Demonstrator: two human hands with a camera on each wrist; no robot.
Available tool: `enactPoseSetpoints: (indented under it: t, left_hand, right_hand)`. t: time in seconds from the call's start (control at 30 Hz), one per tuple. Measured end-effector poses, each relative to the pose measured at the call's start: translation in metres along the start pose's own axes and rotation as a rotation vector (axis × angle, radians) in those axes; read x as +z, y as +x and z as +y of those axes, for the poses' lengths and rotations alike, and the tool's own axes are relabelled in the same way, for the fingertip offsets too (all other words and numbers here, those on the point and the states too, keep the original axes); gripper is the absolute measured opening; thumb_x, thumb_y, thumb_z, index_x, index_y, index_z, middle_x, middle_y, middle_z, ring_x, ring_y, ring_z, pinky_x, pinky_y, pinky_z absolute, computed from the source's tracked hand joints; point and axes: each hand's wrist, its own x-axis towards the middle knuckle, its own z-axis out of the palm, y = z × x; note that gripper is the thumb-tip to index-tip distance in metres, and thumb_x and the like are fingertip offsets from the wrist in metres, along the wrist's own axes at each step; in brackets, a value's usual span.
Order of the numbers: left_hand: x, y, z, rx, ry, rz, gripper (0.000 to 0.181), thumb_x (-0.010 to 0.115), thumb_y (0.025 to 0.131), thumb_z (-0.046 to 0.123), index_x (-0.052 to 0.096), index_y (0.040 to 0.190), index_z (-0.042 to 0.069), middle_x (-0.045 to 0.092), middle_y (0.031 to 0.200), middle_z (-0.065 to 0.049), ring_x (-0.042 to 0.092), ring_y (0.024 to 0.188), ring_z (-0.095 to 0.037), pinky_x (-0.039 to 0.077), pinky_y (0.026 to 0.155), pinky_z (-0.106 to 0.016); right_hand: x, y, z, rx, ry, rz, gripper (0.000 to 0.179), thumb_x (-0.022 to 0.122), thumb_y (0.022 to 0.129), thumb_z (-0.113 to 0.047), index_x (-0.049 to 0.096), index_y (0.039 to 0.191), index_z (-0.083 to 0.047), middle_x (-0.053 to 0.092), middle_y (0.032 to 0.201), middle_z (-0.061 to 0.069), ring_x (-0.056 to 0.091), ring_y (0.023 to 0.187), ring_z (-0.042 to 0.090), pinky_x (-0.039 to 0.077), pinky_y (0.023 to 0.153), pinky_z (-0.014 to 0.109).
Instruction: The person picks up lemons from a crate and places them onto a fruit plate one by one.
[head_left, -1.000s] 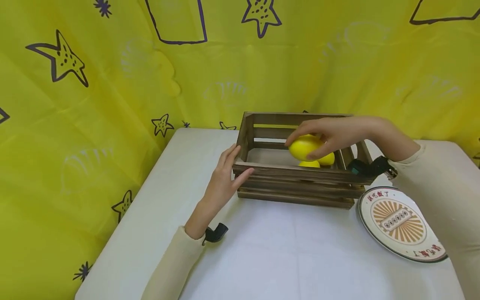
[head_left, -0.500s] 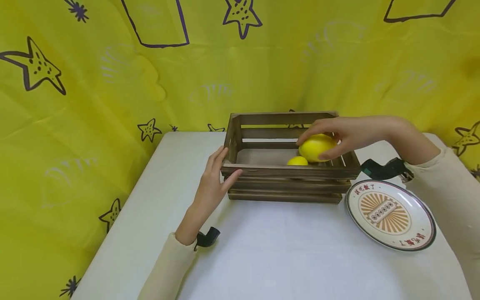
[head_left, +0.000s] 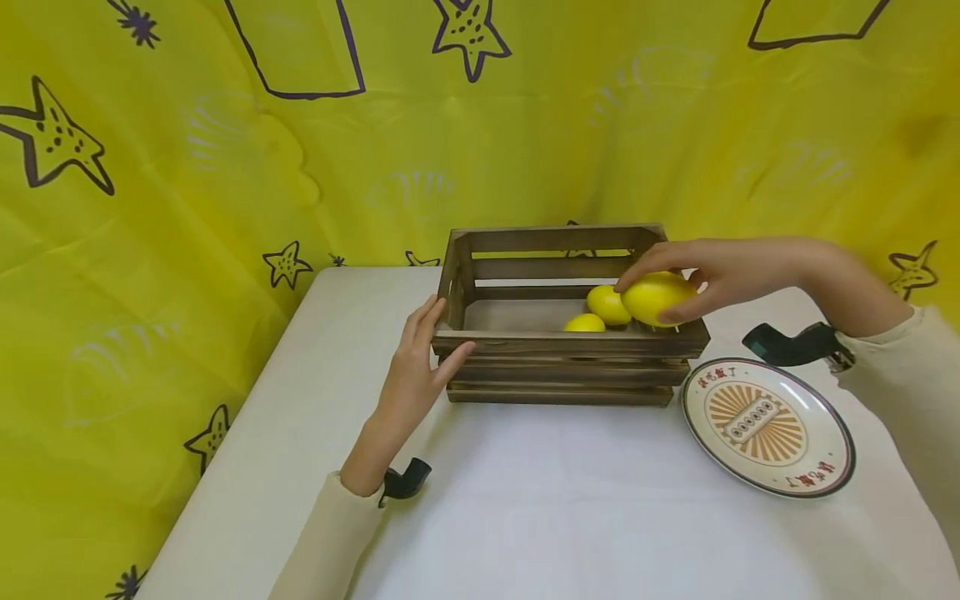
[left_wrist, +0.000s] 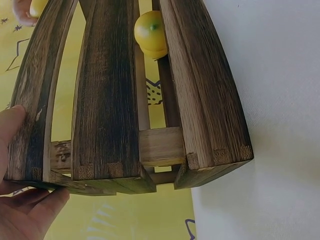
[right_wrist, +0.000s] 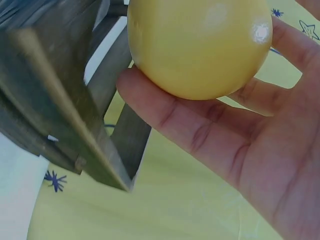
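My right hand (head_left: 738,271) pinches a yellow lemon (head_left: 656,298) between thumb and fingers, over the right end of a brown wooden crate (head_left: 562,345). In the right wrist view the held lemon (right_wrist: 200,50) rests against the fingers, close to the blurred crate end (right_wrist: 75,110). Two more lemons lie inside the crate: one behind (head_left: 606,306), and one in front (head_left: 584,323) partly hidden by the front slats. With my left hand (head_left: 408,371) I grip the crate's left front corner, thumb on the front and fingers along the left end. The left wrist view shows a lemon (left_wrist: 150,32) through the slats.
A white plate (head_left: 817,417) with a dark rim and an orange sunburst print lies just right of the crate. Both stand on a white table (head_left: 540,500). Behind hangs a yellow cloth (head_left: 555,158) with star drawings.
My right hand has lifted the lemon and carried it rightward toward the crate's right end, uncovering another lemon behind. The left hand stays at the corner. The head view has shifted right.
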Motion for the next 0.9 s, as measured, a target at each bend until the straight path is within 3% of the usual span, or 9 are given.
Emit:
enactPoseSetpoints:
  t: [0.57, 0.9]
  left_hand:
    - [0.002, 0.001, 0.002, 0.013, -0.025, -0.005, 0.069, 0.07, 0.092, 0.024, 0.036, 0.147, -0.002, 0.035, 0.15, -0.02, 0.04, 0.137, -0.035, 0.041, 0.107, -0.047]
    - [0.002, -0.003, 0.002, -0.002, -0.02, 0.008, 0.069, 0.071, 0.091, 0.024, 0.037, 0.147, 0.0, 0.035, 0.15, -0.019, 0.041, 0.136, -0.035, 0.041, 0.106, -0.049]
  right_hand:
    - [0.001, -0.04, 0.019, 0.06, -0.045, 0.094, 0.054, 0.074, 0.087, -0.01, 0.055, 0.135, -0.023, 0.05, 0.13, -0.017, 0.049, 0.106, 0.002, 0.051, 0.077, 0.027]
    - [0.006, -0.062, 0.03, 0.099, -0.018, 0.128, 0.054, 0.073, 0.086, -0.008, 0.055, 0.135, -0.022, 0.05, 0.128, -0.018, 0.049, 0.104, 0.002, 0.049, 0.075, 0.026]
